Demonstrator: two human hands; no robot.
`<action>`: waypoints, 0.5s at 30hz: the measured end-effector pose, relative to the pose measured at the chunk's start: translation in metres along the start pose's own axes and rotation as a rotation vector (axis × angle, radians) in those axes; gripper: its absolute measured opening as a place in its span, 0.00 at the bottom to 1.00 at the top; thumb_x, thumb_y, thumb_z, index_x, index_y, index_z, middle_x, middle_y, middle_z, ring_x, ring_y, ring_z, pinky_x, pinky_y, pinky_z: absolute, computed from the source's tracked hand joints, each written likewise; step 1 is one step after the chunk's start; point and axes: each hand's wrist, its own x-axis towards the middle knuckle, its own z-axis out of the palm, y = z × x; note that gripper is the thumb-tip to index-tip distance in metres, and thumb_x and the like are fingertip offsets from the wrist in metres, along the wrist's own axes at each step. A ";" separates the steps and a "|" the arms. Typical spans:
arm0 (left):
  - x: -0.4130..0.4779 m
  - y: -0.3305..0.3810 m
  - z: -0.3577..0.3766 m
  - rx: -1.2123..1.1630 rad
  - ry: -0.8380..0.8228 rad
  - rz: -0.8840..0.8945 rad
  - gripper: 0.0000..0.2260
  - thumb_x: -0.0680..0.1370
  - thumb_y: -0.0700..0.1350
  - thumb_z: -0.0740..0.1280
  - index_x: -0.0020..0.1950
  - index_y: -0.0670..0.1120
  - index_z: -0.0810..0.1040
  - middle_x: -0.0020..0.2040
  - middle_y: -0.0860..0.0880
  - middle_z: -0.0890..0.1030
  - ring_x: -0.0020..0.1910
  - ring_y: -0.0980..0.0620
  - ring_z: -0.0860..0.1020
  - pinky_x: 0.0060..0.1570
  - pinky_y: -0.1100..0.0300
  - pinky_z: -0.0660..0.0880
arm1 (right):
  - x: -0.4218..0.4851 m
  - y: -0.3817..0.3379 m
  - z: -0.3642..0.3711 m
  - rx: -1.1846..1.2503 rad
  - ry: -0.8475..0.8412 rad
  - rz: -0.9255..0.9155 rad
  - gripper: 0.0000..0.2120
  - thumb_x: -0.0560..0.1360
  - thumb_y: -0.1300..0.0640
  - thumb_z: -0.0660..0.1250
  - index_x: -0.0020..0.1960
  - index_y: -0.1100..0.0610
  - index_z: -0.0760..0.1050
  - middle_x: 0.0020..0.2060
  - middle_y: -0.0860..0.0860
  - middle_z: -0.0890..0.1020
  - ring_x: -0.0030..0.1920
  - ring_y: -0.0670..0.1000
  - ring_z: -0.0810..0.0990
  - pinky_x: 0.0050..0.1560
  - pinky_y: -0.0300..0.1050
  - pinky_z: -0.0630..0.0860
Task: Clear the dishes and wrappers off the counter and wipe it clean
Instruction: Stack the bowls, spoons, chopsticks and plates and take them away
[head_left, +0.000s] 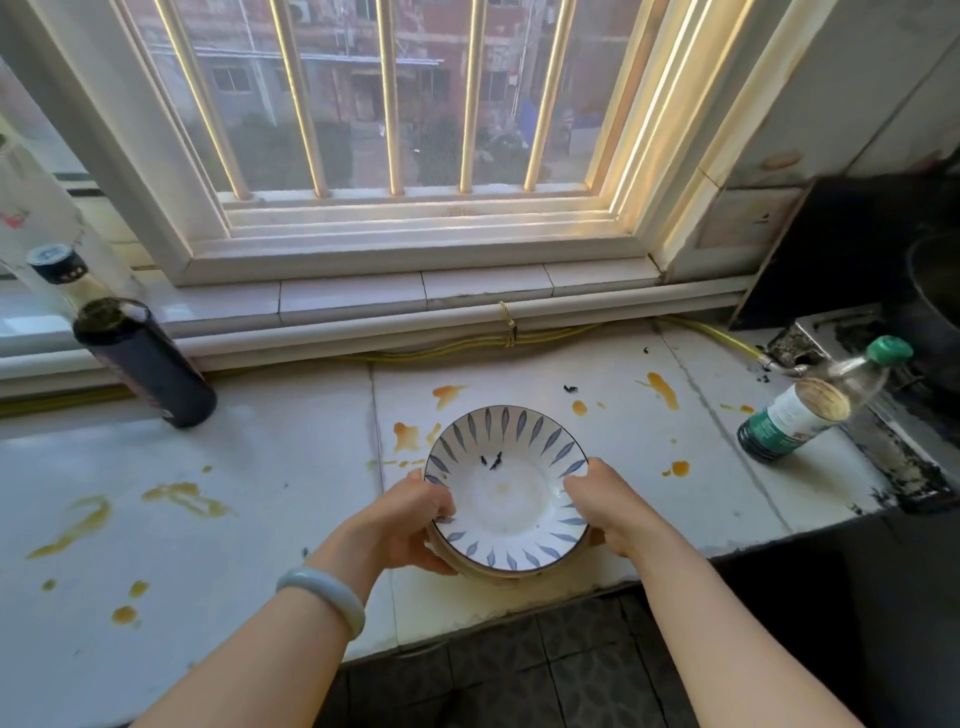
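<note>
Now left hand (410, 519) and right hand (609, 512) grip bowl (511, 501), mouth upward.

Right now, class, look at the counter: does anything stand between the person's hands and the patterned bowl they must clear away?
Nothing visible does. The left hand and right hand hold the bowl by opposite sides of its rim. The dark bottle and the green-capped bottle stand off to either side on the counter.
</note>
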 end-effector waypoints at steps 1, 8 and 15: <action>0.001 -0.001 0.001 -0.015 0.006 -0.003 0.13 0.77 0.34 0.57 0.60 0.44 0.68 0.52 0.35 0.82 0.46 0.37 0.84 0.44 0.39 0.81 | 0.000 0.000 0.000 0.003 -0.007 0.012 0.12 0.78 0.61 0.55 0.61 0.56 0.69 0.54 0.53 0.78 0.54 0.55 0.78 0.52 0.49 0.77; 0.002 -0.002 0.005 -0.109 0.015 0.008 0.15 0.76 0.32 0.56 0.60 0.45 0.68 0.55 0.35 0.80 0.46 0.35 0.83 0.45 0.35 0.79 | -0.008 -0.001 0.006 0.159 0.019 0.042 0.17 0.76 0.64 0.57 0.64 0.56 0.68 0.55 0.55 0.78 0.53 0.57 0.79 0.53 0.52 0.80; -0.014 -0.007 -0.003 -0.156 0.020 0.008 0.15 0.76 0.31 0.56 0.59 0.46 0.68 0.54 0.37 0.80 0.45 0.36 0.84 0.46 0.36 0.79 | -0.017 0.000 0.015 0.188 0.032 0.012 0.17 0.76 0.65 0.57 0.64 0.57 0.70 0.54 0.55 0.79 0.52 0.57 0.80 0.50 0.50 0.79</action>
